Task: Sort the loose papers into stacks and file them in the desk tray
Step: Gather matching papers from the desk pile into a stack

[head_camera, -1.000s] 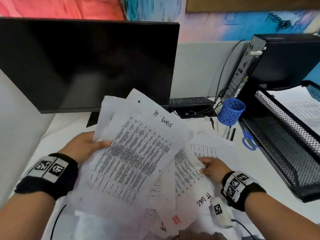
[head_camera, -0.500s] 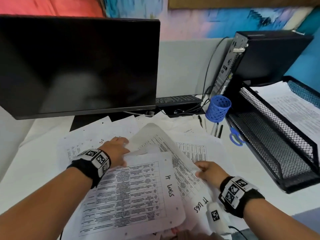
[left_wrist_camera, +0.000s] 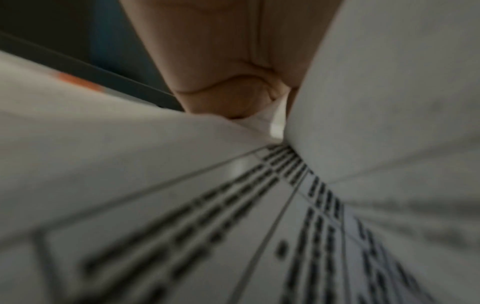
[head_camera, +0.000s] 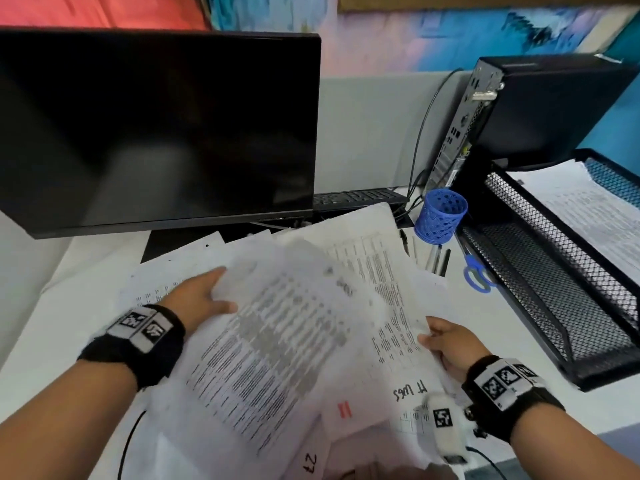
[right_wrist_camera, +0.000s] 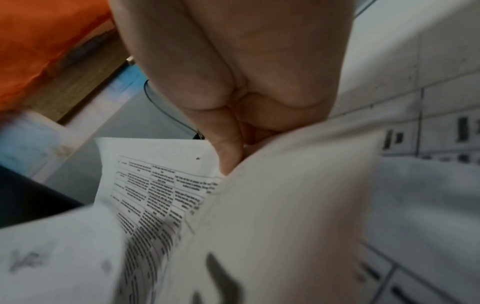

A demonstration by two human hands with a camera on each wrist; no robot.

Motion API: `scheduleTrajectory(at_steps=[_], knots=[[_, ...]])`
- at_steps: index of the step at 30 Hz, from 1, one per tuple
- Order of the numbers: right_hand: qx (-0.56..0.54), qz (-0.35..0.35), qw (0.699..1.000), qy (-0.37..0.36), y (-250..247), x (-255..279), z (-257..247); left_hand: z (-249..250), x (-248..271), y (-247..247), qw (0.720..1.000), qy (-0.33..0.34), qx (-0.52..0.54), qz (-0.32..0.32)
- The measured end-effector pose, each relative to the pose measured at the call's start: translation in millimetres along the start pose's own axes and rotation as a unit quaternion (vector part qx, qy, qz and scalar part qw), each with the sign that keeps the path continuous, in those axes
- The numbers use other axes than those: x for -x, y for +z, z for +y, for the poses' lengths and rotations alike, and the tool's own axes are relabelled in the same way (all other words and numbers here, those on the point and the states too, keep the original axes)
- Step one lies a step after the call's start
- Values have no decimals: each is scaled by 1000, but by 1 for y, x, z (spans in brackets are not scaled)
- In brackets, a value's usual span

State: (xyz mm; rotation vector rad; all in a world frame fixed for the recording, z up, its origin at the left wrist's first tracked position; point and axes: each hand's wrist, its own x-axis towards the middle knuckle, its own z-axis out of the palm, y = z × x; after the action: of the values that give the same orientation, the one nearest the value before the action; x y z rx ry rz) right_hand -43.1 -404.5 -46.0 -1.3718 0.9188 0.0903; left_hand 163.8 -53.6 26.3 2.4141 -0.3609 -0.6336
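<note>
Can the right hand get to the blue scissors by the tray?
Probably yes, but not right away. The right hand is pinching a sheet of the loose papers. The blue scissors lie uncovered on the desk beside the mesh tray, nothing between.

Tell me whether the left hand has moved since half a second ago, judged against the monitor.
Yes. The left hand has shifted toward the person's right, from under the monitor's middle toward its right half, now gripping the blurred printed sheet.
</note>
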Motion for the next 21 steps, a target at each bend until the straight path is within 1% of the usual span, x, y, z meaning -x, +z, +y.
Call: scheduleTrajectory(at_steps=[1, 2, 4, 5, 6, 9, 11, 12, 14, 15, 16, 17, 18, 19, 20, 21], knots=[[-17, -10, 1000, 5, 2, 0, -1, -6, 0, -6, 997, 5, 72, 33], [-32, -18, 999, 10, 6, 1, -2, -11, 2, -10, 988, 11, 144, 52], [-61, -42, 997, 12, 17, 5, -4, -21, 5, -9, 964, -3, 262, 40], [-71, -59, 996, 12, 25, 7, -6, -27, 7, -5, 956, -20, 289, 37], [-77, -70, 994, 9, 32, 10, -7, -32, 10, 1, 951, -42, 303, 39], [-57, -124, 991, -4, 56, 22, -14, -41, 12, 22, 938, -102, 321, 84], [10, -169, 985, -18, 69, 26, -14, -33, 22, 33, 910, -110, 388, 93], [55, -188, 980, -27, 74, 30, -15, -32, 26, 38, 901, -100, 413, 92], [141, -213, 966, -33, 79, 37, -19, -27, 38, 46, 905, -89, 402, 106], [176, -216, 960, -38, 79, 40, -21, -33, 41, 49, 910, -83, 391, 113], [206, -204, 956, -46, 76, 41, -24, -36, 44, 52, 911, -75, 387, 120], [230, -173, 956, -55, 71, 40, -26, -39, 46, 53, 909, -81, 388, 130], [247, -115, 960, -65, 62, 35, -26, -38, 53, 53, 906, -89, 389, 141], [269, -39, 960, -72, 51, 30, -26, -40, 58, 53, 909, -99, 375, 154], [299, 36, 951, -70, 40, 23, -24, -40, 65, 53, 910, -109, 365, 164], [326, 89, 939, -57, 30, 18, -22, -44, 71, 54, 910, -114, 360, 169]])
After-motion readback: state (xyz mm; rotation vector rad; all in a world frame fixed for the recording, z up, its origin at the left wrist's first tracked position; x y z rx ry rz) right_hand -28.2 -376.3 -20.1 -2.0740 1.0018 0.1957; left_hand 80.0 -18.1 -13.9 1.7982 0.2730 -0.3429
